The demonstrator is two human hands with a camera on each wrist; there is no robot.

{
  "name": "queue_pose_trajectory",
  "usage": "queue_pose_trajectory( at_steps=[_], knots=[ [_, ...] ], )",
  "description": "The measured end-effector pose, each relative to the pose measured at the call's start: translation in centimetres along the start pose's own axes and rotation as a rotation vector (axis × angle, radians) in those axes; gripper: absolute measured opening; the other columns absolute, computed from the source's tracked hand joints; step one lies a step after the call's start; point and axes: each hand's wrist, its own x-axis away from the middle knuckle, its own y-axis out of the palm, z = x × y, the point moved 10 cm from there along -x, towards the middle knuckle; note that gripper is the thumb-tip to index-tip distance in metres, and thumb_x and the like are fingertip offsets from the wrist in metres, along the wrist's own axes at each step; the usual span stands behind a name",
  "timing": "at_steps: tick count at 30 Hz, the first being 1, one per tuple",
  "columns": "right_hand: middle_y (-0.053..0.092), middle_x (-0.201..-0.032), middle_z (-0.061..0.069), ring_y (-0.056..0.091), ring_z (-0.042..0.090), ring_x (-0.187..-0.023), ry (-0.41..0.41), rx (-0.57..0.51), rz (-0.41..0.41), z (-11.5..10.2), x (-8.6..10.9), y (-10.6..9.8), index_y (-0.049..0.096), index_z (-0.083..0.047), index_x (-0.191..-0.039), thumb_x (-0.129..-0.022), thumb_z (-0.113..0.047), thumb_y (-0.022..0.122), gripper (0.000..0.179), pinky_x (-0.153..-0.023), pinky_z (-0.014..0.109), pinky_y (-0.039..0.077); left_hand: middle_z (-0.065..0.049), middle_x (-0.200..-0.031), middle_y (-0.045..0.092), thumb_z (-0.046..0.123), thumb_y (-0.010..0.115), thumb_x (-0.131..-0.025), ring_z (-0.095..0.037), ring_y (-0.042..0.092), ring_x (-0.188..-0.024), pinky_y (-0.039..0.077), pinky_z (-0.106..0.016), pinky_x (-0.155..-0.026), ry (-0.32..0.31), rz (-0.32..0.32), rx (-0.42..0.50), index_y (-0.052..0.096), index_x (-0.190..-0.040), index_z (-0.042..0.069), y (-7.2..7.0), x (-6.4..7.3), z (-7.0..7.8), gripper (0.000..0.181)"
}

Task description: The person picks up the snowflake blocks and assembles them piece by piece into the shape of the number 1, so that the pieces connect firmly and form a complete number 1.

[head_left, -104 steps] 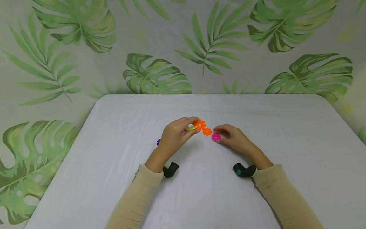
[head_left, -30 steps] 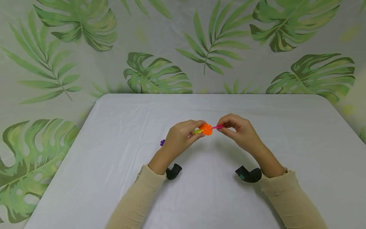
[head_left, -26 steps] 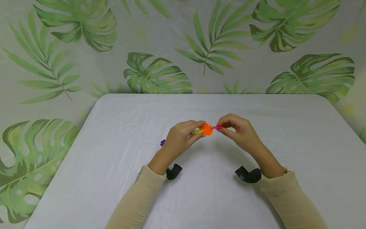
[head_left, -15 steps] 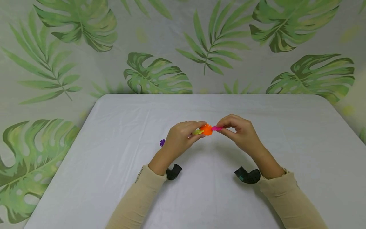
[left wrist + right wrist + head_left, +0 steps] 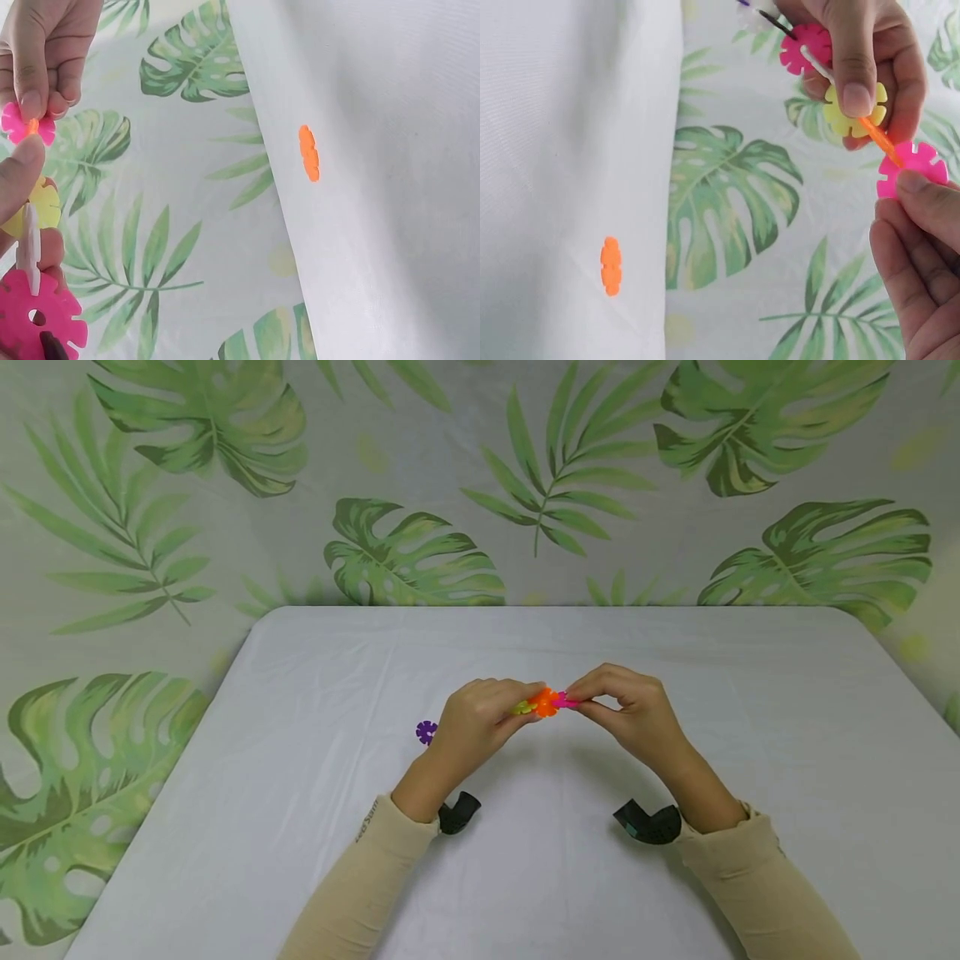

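My left hand (image 5: 480,714) pinches a chain of notched plastic snowflake discs at the yellow disc (image 5: 847,112) and the orange disc (image 5: 879,139) slotted into it. Further along the chain come a white disc (image 5: 28,247), a pink disc (image 5: 37,311), a black one (image 5: 52,346) and, at the far end, a purple disc (image 5: 426,732). Between thumb and fingers, my right hand (image 5: 630,697) holds another pink disc (image 5: 911,171), its notched edge meeting the orange disc. Both hands are raised above the table, fingertips close together.
A loose orange disc (image 5: 309,153) lies on the white-covered table (image 5: 540,877). Black wrist cameras (image 5: 460,812) hang under both sleeves. Beyond the table's far edge is a leaf-patterned backdrop (image 5: 420,552).
From near the table and apart from the chain, my right hand has lifted the pink disc and turned it against the orange disc. My left hand has shifted slightly right; more of the purple disc shows.
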Motion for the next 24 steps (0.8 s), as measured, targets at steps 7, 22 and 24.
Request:
queue_pose_trajectory(
  at_steps=[7,22,24],
  knots=[
    [0.065,-0.079,0.006,0.06,0.015,-0.075,0.021,-0.022,0.006,0.22,-0.03,0.13,0.067,0.0,-0.078,-0.06,0.021,0.07,0.028,-0.068,0.02,0.049,-0.003,-0.093,0.067,0.017,0.074,-0.073,-0.012,0.062,-0.08,0.046,-0.02,-0.077,-0.001,-0.016,-0.004,0.067,-0.104,0.004,0.06,-0.06,-0.09,0.034],
    [0.063,-0.079,0.006,0.057,0.013,-0.073,0.088,-0.048,0.026,0.97,0.25,0.4,0.065,-0.001,-0.079,-0.064,0.021,0.068,0.026,-0.066,0.019,0.049,-0.002,-0.095,0.066,0.026,0.077,-0.072,-0.014,0.055,-0.079,0.043,-0.016,-0.07,-0.044,-0.029,-0.024,0.065,-0.106,0.005,0.36,-0.04,-0.64,0.042],
    [0.063,-0.08,0.005,0.058,0.013,-0.072,0.091,-0.053,0.026,1.0,0.33,0.44,0.064,-0.001,-0.08,-0.065,0.02,0.069,0.026,-0.065,0.019,0.048,-0.002,-0.095,0.066,0.026,0.077,-0.072,-0.015,0.055,-0.081,0.043,-0.017,-0.071,-0.045,-0.029,-0.024,0.065,-0.106,0.004,0.42,-0.03,-0.62,0.042]
  ],
)
